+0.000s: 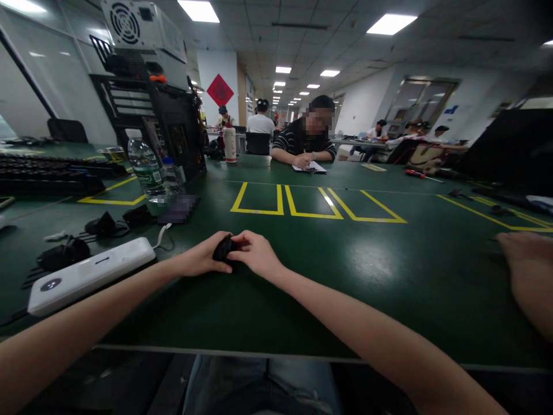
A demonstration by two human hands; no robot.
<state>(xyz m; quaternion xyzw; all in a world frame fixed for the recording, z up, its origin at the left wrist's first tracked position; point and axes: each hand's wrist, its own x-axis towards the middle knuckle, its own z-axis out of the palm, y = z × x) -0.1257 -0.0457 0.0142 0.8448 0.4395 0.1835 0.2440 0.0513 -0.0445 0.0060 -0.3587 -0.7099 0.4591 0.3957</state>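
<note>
A small black object (223, 248) is held between both my hands just above the green table (311, 300); its kind cannot be made out. My left hand (203, 253) curls around its left side, thumb below and fingers above. From the right, my right hand (254, 252) pinches its edge with thumb and fingertips. Parts of the object are hidden by my fingers. Left of my forearm lies a white device with a round button (90, 276), with black adapters (64, 253) behind it.
Water bottles (147, 167) and an open black computer case (173, 127) stand at the left. Yellow tape outlines (280, 202) mark the table ahead. Across it a person (306, 132) writes on a clipboard. Another person's hand (529, 271) rests at the right edge.
</note>
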